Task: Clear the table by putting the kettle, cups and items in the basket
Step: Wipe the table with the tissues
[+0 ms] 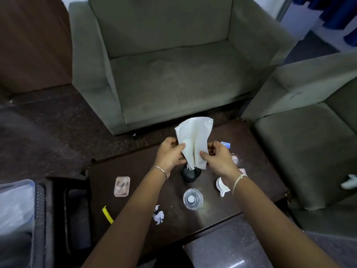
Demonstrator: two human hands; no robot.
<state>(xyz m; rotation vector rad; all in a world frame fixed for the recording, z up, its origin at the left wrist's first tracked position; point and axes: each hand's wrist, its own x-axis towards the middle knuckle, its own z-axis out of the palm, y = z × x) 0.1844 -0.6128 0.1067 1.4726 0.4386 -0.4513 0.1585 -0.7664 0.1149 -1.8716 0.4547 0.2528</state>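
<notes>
armchair point(170, 74) behind the table, not in play. table point(251, 161) carries most of the load: no kettle in view, so either hidden or out of frame. basket point(39, 209) sits low, off the table's left edge, well apart from the hands.

napkins point(195, 136) are a loose fanned stack held up over the table's middle. left hand point(170, 153) pinches one edge, right hand point(218, 159) pinches the other, fingers curled on the paper. risk 1: grip is on the edges only, so sheets may slip out on the way to the basket.

black holder point(190, 175) is right under the stack; the lower ends sit at its mouth, cannot tell if they're clear. risk 2: a snagged pull tips it toward the glass point(192, 199) nearby.

white cup point(222, 185) lies by the right wrist. risk 3: a forearm sweep left knocks it.

small stuff left: pink dish point(122, 186), paper scrap point(158, 215), yellow strip point(107, 214), sachet point(225, 145). easy to miss.
</notes>
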